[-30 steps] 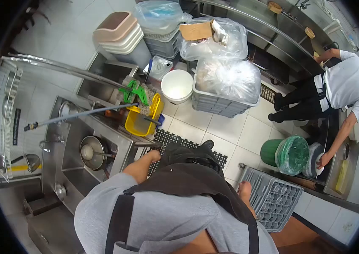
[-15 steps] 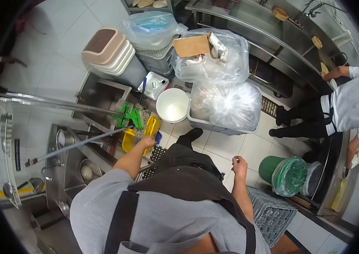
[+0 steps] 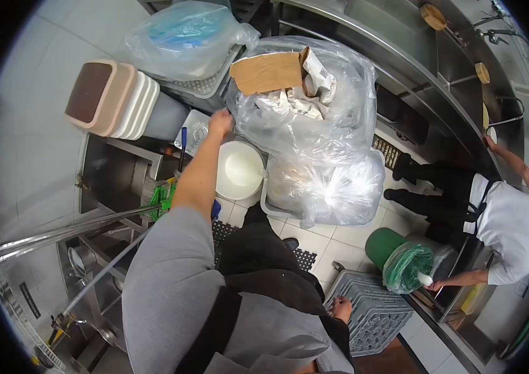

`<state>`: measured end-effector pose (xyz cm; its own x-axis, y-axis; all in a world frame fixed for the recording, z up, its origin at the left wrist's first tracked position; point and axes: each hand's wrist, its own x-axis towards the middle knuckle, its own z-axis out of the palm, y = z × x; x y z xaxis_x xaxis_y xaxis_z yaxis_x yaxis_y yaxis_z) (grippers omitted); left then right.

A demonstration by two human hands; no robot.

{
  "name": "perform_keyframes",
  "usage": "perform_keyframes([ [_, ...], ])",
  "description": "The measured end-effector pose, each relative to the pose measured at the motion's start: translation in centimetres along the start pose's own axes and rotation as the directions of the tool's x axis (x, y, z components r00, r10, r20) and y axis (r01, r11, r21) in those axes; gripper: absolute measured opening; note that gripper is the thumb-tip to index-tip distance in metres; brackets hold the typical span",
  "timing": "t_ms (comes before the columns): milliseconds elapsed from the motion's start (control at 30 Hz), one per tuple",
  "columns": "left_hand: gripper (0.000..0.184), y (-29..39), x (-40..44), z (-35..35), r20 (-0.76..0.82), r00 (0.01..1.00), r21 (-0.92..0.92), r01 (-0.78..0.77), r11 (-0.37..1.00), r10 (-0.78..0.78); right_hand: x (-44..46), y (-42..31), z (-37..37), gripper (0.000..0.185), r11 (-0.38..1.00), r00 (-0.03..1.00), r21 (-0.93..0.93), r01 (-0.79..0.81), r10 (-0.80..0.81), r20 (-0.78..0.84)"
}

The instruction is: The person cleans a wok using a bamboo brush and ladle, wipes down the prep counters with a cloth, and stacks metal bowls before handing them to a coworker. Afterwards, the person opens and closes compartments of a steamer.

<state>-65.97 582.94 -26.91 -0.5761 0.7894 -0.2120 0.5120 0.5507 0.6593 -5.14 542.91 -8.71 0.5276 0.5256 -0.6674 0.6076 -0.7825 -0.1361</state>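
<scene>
My left hand (image 3: 219,123) is stretched forward over the metallic-looking lidded container (image 3: 196,129), close to the edge of the large clear plastic bag (image 3: 314,134). Its fingers are too small and turned away to show whether they grip anything. Just below it stands a white bucket (image 3: 239,169), whose inside looks bare. My right hand (image 3: 341,308) hangs low by my side, fingers curled, beside the grey dish rack (image 3: 370,330); whatever they hold, if anything, is hidden. A blue handle (image 3: 183,140) and green mop clamp (image 3: 163,198) are left of my forearm.
A full clear bag fills a grey bin (image 3: 264,202) ahead. Stacked beige and white lids (image 3: 112,100) are at left. Metal poles (image 3: 71,235) slant across the left side. At right, a co-worker (image 3: 507,212) leans over the counter near a green bin (image 3: 383,246).
My left hand has left the yellow mop bucket and reached forward past the white bucket. My right hand has dropped back toward the dish rack. The co-worker's hand moved over the green bin.
</scene>
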Motion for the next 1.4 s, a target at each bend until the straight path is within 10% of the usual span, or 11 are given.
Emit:
perform_keyframes([
  [233,0.049,6.0,14.0,2.9,-0.284,0.928,-0.073,0.228,0.971,-0.239,-1.0,-7.4,-0.3,0.019,0.961,0.999,0.274,0.043,-0.046,0.008],
  [367,0.045,6.9,16.7,4.3,-0.076,0.944,-0.172,0.306,0.936,-0.322,-1.8,-8.1,-0.3,0.019,0.995,0.999,0.092,0.032,-0.035,0.037],
  [533,0.022,12.0,11.1,2.1,-0.181,0.983,-0.285,-0.031,0.958,-0.022,-0.9,-3.7,0.7,0.022,0.993,0.998,0.105,-0.047,0.043,0.039],
  [767,0.018,21.4,-8.1,3.7,0.064,0.947,-0.467,-0.249,0.849,0.314,0.2,-6.4,0.2,0.021,0.995,0.996,0.084,0.052,-0.058,0.066],
  [1100,0.018,22.2,-14.8,5.9,0.021,0.846,-0.259,-0.511,0.820,0.533,-1.4,-6.9,0.1,0.026,0.942,0.993,0.318,0.104,-0.079,-0.091],
  [1333,0.024,14.1,-5.1,-0.9,-0.249,0.955,-0.075,-0.185,0.980,0.161,-4.1,3.0,4.2,0.020,0.936,0.995,0.352,0.001,0.034,-0.094],
  [1367,0.029,4.6,1.7,1.4,-0.314,0.907,0.339,-0.167,0.926,0.279,-4.8,4.2,4.6,0.020,0.931,0.991,0.364,0.007,0.042,-0.129],
  [1400,0.033,6.7,-1.8,-3.5,0.126,0.984,0.716,-0.179,0.675,0.127,-4.0,7.2,6.0,0.020,0.956,0.980,0.287,0.066,-0.008,-0.199],
])
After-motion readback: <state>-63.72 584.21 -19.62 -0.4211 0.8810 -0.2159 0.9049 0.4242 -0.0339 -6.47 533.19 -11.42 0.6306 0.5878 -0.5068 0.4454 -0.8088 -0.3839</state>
